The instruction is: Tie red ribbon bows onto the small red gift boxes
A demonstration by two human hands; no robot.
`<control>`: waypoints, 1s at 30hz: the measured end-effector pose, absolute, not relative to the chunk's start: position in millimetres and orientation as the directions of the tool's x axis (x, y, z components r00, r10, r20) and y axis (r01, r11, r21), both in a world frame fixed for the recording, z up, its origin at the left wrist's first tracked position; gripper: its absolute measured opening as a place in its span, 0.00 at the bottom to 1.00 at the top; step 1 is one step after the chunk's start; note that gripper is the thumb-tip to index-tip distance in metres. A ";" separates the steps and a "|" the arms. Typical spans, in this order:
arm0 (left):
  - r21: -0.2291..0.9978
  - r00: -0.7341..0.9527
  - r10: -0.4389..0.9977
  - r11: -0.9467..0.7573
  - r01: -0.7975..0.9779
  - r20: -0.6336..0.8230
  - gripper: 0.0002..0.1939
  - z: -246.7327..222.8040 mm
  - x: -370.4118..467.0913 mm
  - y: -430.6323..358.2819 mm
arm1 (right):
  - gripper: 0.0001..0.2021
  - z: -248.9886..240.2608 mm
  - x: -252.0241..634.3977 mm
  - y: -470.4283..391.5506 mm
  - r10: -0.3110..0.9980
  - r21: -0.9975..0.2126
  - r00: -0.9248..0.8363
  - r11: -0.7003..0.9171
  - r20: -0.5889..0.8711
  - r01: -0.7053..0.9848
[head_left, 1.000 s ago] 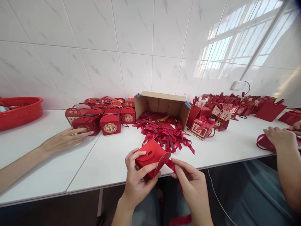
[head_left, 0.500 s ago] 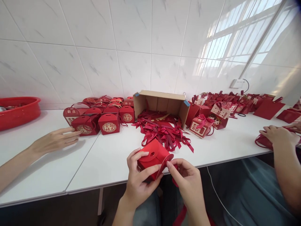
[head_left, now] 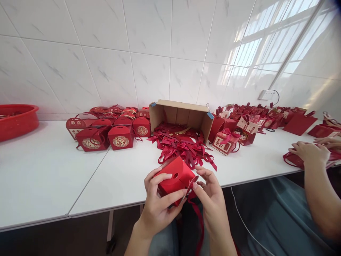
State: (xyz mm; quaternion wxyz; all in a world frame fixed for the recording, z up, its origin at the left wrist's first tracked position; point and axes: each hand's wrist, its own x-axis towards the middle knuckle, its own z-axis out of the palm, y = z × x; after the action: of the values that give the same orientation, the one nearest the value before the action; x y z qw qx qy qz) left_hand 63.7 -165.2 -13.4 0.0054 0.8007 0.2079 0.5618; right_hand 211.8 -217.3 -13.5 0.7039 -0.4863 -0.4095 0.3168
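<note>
A red paper box (head_left: pixel 173 177) sits tilted in a left hand (head_left: pixel 159 199) at the tabletop's (head_left: pixel 125 185) near edge, its holed flap turned up and its rounded end flap angled toward 4 o'clock; the long axis appears to run from 10 to 4 o'clock, though fingers cover part of it. The left hand grips the box from its 7 o'clock side, fingers curled across it, while the right hand (head_left: pixel 211 195), at 4 o'clock, pinches a red ribbon (head_left: pixel 198 217) against the end flap, its tail hanging toward 6 o'clock. Just beyond, at 12 to 1 o'clock, loose ribbons (head_left: pixel 186 151) spill from an open cardboard carton (head_left: pixel 183 104). Printed red boxes (head_left: pixel 120 138) crowd the 10 o'clock side, decorated boxes (head_left: pixel 226 142) the 2 o'clock side, and another person's hand (head_left: pixel 310 153) rests on a red item at 3 o'clock.
</note>
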 end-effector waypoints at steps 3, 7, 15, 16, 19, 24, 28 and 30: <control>0.247 0.275 0.337 -0.916 0.316 0.900 0.18 -11.8 63.7 -166.1 | 0.10 -13.3 213.5 -216.6 0.861 -0.932 0.390 0.362 0.326 -0.019; 0.246 0.281 0.334 -0.919 0.307 0.899 0.17 -7.9 64.7 -167.3 | 0.01 -14.1 212.5 -216.5 0.847 -0.897 0.362 0.437 0.388 -0.062; 0.318 0.438 0.400 -0.914 0.251 0.805 0.15 -9.0 56.2 -167.6 | 0.02 -18.2 204.9 -217.8 0.822 -0.839 0.356 0.521 0.444 -0.158; 0.356 0.455 0.425 -0.905 0.233 0.783 0.16 -9.6 55.3 -167.8 | 0.02 -18.9 204.5 -217.4 0.833 -0.836 0.320 0.520 0.451 -0.176; 0.525 0.436 0.551 -0.829 0.191 0.711 0.15 -9.4 55.3 -169.6 | 0.02 -21.1 202.6 -215.4 0.842 -0.823 0.248 0.529 0.479 -0.205; 0.699 0.374 0.669 -0.712 0.074 0.642 0.12 -3.4 56.5 -174.2 | 0.02 -20.0 197.0 -213.1 0.821 -0.801 0.261 0.562 0.508 -0.208; 0.607 0.428 0.572 -0.792 0.068 0.699 0.09 2.4 50.9 -174.8 | 0.03 -14.6 195.4 -214.2 0.826 -0.806 0.214 0.560 0.522 -0.193; 0.586 0.426 0.555 -0.807 0.071 0.714 0.08 4.8 48.6 -173.7 | 0.04 -12.7 195.8 -215.1 0.836 -0.818 0.174 0.546 0.520 -0.180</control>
State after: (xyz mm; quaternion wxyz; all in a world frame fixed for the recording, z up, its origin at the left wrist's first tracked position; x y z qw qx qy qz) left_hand 48.6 -173.7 4.8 0.2427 0.8089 0.1935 0.4993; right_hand 195.8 -215.1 -12.7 0.7013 -0.3090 -0.5305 0.3624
